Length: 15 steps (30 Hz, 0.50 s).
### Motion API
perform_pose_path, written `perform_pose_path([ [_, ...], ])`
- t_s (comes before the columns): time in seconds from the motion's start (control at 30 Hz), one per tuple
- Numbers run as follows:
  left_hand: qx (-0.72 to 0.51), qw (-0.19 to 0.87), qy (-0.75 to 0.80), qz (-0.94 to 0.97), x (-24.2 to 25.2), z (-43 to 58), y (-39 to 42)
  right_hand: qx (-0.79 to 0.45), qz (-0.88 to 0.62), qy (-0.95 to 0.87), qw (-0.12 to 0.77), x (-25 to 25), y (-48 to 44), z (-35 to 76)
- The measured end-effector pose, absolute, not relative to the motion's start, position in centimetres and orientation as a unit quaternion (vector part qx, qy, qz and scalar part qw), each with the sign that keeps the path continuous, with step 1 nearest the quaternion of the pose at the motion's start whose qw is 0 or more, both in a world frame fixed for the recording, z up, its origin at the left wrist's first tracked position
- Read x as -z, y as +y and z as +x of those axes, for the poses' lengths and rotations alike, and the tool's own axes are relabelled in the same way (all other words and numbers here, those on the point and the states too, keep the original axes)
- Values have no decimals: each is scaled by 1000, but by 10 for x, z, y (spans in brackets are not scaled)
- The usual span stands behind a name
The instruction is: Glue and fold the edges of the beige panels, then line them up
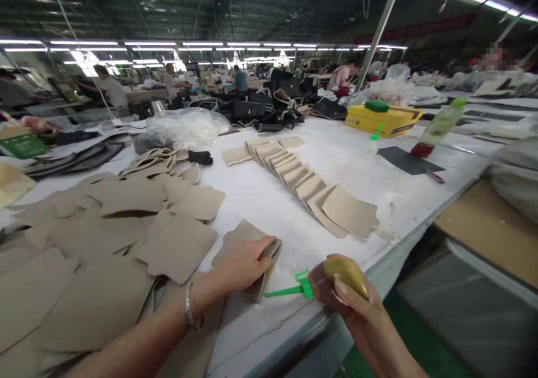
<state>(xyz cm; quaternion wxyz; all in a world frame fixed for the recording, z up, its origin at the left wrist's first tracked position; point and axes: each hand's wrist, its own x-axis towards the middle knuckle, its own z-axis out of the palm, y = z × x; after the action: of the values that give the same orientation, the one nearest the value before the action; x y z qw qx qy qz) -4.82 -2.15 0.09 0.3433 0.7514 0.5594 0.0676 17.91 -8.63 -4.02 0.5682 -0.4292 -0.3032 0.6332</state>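
My left hand (247, 260) is closed on a beige leather-like panel (237, 235), its fingers pressed on the panel's right edge, where a narrow strip shows darker. My right hand (357, 294) is wrapped round a squeeze bottle (332, 277) with amber-brown contents and a green nozzle. The bottle is tipped over sideways. Its nozzle tip points left and sits close beside the panel's lower right corner; whether they touch I cannot tell. A large loose heap of similar panels (101, 288) lies left of my hands. Beyond them runs an overlapping row of panels (311, 185).
The white table (269, 333) ends in an edge at my right. Farther back are a clear plastic bag (185, 129), black bags (252, 109), a yellow box (382, 121), a small green-tipped bottle (372, 143) and a tilted bottle with red liquid (439, 129). Several people work in the background.
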Motion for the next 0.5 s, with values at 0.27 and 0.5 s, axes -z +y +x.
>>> perform_pose_path([
  [0.27,-106,104,733,663,-3,-84,-4,-693,-317,68,644,33,-53,212],
  [0.5,-121,314,742,579,-4,-106,18,-722,-250,137,631,48,-40,223],
])
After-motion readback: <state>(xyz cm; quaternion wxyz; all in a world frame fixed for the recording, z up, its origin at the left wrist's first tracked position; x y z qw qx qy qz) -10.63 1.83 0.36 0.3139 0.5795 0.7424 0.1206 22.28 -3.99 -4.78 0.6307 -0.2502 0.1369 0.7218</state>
